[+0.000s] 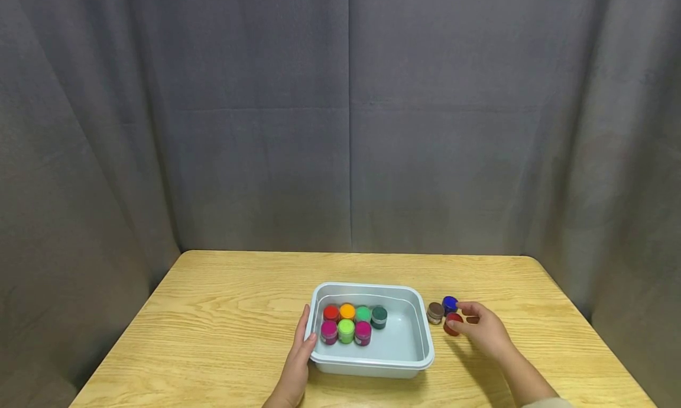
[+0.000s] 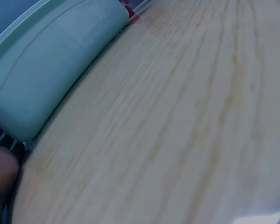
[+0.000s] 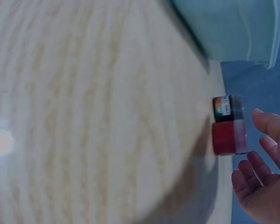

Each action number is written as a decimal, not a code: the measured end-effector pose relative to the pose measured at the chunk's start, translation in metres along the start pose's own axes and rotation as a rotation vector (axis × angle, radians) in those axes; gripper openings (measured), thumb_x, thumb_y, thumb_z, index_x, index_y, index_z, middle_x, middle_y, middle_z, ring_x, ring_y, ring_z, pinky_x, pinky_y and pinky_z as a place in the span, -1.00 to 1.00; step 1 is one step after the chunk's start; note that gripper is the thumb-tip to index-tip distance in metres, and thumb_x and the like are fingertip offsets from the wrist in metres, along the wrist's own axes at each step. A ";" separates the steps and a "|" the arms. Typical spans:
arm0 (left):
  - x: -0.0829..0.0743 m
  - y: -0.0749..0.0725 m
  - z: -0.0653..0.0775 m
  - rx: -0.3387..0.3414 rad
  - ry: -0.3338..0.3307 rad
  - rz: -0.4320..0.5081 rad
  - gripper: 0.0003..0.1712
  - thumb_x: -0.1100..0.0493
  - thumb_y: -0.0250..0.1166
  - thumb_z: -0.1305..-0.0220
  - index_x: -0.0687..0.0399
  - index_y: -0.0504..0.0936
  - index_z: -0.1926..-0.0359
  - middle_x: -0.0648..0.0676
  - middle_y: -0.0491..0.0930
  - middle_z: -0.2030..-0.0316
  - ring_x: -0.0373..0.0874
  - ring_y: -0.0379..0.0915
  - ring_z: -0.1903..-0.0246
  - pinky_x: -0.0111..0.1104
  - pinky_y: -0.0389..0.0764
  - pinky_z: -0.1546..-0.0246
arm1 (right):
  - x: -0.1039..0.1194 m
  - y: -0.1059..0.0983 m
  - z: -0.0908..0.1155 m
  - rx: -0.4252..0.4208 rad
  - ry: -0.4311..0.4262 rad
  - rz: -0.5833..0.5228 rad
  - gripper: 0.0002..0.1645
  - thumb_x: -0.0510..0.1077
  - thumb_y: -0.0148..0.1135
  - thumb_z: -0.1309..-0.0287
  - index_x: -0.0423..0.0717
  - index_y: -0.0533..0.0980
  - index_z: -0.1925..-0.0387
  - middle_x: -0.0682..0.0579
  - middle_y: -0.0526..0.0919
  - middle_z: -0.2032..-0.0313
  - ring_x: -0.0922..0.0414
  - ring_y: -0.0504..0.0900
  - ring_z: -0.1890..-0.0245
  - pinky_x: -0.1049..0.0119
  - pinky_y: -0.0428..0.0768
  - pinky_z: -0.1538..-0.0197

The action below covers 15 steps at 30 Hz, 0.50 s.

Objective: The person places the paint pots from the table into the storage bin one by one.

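A pale grey-blue plastic tub (image 1: 396, 363) sits on the table with several small paint jars inside: red, orange, greens and magentas. My left hand (image 1: 295, 366) holds the tub's left side, thumb at the rim and fingers along the outer wall. Right of the tub stand three more paint jars: a brown jar (image 1: 435, 313), a blue jar (image 1: 450, 304) and a dark red jar (image 1: 453, 325). My right hand (image 1: 485, 331) hovers at the red and blue jars, thumb and fingers spread apart. In the right wrist view the red jar (image 3: 224, 138) stands just beyond the fingertips.
The wooden table (image 1: 223, 313) extends to both sides of the tub. Grey curtains (image 1: 351, 130) hang behind it and along both sides. In the left wrist view the tub's outer wall (image 2: 51, 70) rises from the tabletop.
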State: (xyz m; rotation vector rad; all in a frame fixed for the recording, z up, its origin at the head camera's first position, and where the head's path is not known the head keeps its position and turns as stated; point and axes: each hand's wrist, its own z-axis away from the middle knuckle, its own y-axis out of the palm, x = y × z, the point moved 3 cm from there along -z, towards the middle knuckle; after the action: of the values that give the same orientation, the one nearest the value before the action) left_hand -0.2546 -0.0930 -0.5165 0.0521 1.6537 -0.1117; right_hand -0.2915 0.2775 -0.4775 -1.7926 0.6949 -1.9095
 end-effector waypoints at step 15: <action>-0.002 0.000 0.000 0.005 0.018 -0.003 -0.29 -0.01 -0.19 -0.52 -0.05 -0.18 -0.57 0.17 -0.26 -0.57 0.30 -0.45 -0.53 0.36 -0.35 -0.38 | -0.017 0.011 -0.005 -0.018 0.000 -0.006 -0.31 -0.06 0.41 -0.10 -0.38 0.42 -0.15 -0.25 0.63 0.03 -0.02 0.64 0.10 0.35 0.57 0.19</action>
State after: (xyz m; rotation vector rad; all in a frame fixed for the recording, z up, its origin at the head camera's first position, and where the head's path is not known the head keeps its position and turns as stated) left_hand -0.2546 -0.0925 -0.5148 0.0547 1.6714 -0.1185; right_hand -0.2954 0.2799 -0.4974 -1.8076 0.7088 -1.9128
